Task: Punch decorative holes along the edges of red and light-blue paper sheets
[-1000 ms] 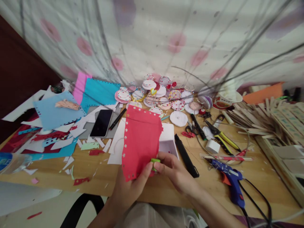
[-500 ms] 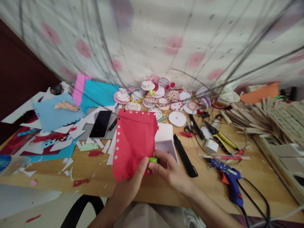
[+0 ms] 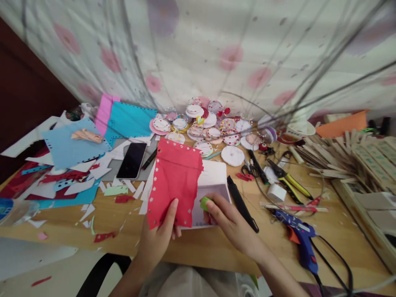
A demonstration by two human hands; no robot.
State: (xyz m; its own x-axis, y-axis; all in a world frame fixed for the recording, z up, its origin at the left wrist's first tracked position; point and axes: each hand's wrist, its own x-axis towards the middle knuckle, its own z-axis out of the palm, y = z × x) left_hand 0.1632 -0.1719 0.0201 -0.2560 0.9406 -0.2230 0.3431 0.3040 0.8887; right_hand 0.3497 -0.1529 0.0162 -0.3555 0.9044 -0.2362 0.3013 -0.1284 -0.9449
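My left hand grips the lower edge of a red paper sheet, thumb on top and fingers beneath. Flower-shaped holes run along the sheet's left, top and bottom edges; its right edge is ragged. In my right hand is a small green craft punch, held between thumb and fingers, apart from the sheet and above an open white box. The punch's underside is hidden by my fingers. Part of the box lies behind the red sheet.
Left are a phone, blue punched paper and paper scraps. Several decorated paper discs cluster at the back. To the right lie a black cutter-like tool, pliers, a blue glue gun with its cable, and wooden sticks.
The green punch has come off the sheet's lower right edge and moved slightly right with my right hand. My left hand and the sheet have shifted a little left, uncovering more of the box.
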